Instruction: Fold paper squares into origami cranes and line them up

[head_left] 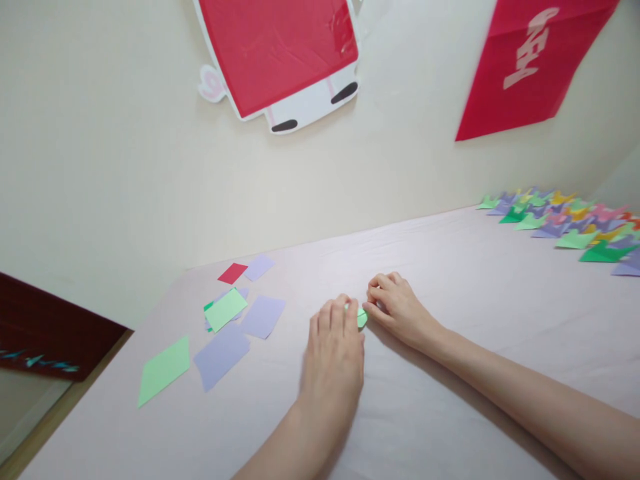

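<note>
A small folded piece of light green paper (362,318) lies on the pale cloth-covered surface, mostly hidden under my left hand. My left hand (336,343) is palm down, its fingers close together and pressing the paper to the surface. From the right, my right hand (397,305) meets the paper's edge with its thumb tip, the other fingers curled in. How much of the paper lies between those right fingers cannot be seen.
Loose sheets lie to the left: a light green sheet (165,371), a lilac sheet (223,355), a red sheet (233,273), and a small stack (226,310). Many folded paper pieces (575,239) stand in rows at the far right. A wall (400,160) with red decorations borders the surface.
</note>
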Tool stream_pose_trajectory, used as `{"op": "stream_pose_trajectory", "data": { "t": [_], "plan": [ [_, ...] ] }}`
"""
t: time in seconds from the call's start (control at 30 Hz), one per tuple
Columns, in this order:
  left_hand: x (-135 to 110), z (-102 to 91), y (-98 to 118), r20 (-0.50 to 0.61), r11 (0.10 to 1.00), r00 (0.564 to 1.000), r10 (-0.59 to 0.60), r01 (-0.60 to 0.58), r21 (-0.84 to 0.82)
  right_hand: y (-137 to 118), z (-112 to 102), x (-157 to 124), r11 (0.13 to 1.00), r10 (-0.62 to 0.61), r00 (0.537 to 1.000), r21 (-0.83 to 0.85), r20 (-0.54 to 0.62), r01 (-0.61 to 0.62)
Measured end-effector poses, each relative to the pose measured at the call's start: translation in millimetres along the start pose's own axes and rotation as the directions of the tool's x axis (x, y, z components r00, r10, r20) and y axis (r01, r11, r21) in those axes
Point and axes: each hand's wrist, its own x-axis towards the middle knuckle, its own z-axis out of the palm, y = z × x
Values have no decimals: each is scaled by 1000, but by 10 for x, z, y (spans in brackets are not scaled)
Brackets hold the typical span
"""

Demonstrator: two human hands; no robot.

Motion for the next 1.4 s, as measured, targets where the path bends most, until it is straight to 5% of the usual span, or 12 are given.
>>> {"op": "stream_pose_trajectory", "data": {
  "t": [0.1,0.27,0.47,0.97,1.4],
  "plan": [
    [-115,-5,34,62,978,986,155,-162,129,-35,-12,24,998,21,1000,63,-9,-21],
    [-136,-29,-39,180,990,981,70,-90,110,-43,-35,70,978,102,995,183,17,-103],
    [-126,4,-64,273,996,961,33,-54,70,18,-16,76,997,67,998,-27,-21,-67],
    [-175,131,22,197,984,977,81,-110,140,-142,88,7,965,26,1000,-260,-4,-26],
    [-206,71,-20,165,975,984,68,-101,200,6,82,-2,940,67,997,-337,39,-50]
  ]
}}
